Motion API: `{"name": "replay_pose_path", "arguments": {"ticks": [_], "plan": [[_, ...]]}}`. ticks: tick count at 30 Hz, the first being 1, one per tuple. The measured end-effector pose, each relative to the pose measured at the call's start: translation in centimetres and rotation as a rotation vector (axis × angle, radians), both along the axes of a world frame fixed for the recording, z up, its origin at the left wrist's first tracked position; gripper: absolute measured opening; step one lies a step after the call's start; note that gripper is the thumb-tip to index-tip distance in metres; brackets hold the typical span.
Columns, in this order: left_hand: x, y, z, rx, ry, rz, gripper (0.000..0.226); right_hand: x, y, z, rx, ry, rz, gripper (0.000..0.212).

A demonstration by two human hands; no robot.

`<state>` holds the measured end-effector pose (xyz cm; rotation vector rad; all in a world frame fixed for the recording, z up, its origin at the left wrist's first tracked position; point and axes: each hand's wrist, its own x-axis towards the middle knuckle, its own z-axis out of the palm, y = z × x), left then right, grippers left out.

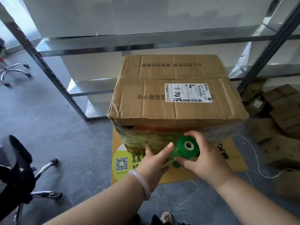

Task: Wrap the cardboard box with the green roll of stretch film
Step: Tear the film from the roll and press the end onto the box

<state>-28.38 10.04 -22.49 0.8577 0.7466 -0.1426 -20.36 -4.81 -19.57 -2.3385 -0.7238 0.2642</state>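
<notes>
A large cardboard box (173,98) with a white shipping label stands on a yellow mat. Greenish stretch film (142,135) covers its near side. The green roll of stretch film (185,151) is held upright in front of that side, its cardboard core facing me. My right hand (201,158) grips the roll from the right. From the left, my left hand (154,159) touches the roll's lower part with its thumb, fingers against the box face. A white bangle sits on my left wrist.
A metal shelving frame (53,75) stands behind and left of the box. Flattened cartons (279,120) lie at the right, with a white cord (253,158) on the floor. One office chair (14,174) is at near left, another chair base at far left.
</notes>
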Motion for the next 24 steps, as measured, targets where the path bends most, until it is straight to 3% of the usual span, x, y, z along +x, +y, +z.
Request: {"name": "replay_pose_path", "arguments": {"ticks": [4, 6, 8, 10, 12, 15, 18, 24], "plan": [[-2.1, 1.9, -0.1, 0.186, 0.052, -0.125, 0.101, 0.9, -0.4, 0.8, -0.064, 0.009, 0.037, 0.067], [-3.1, 2.8, -0.6, 0.487, 0.070, -0.115, 0.050, 1.0, -0.4, 1.1, -0.108, 0.008, 0.055, 0.066], [-3.8, 3.5, -0.4, 0.936, -0.061, -0.061, 0.012, 0.9, -0.3, 1.3, -0.127, 0.001, 0.057, 0.064], [-3.8, 4.1, 0.4, 1.290, -0.303, -0.089, 0.014, 0.8, -0.2, 1.4, -0.141, 0.007, 0.058, 0.063], [-3.3, 4.7, 0.9, 1.585, -0.478, -0.198, 0.034, 0.7, -0.1, 1.4, -0.169, -0.010, 0.091, 0.062], [-1.8, 5.4, 2.0, 1.916, -0.543, -0.240, 0.034, 0.7, 0.1, 1.6, -0.140, -0.014, 0.165, 0.057], [-0.7, 5.9, 2.4, 1.966, -0.577, -0.260, 0.021, 1.1, 0.3, 1.7, -0.071, 0.054, 0.199, 0.052], [0.1, 5.3, 3.4, 1.932, -0.543, -0.318, 0.022, 1.8, 0.5, 1.9, 0.023, 0.195, 0.206, 0.049]]}}
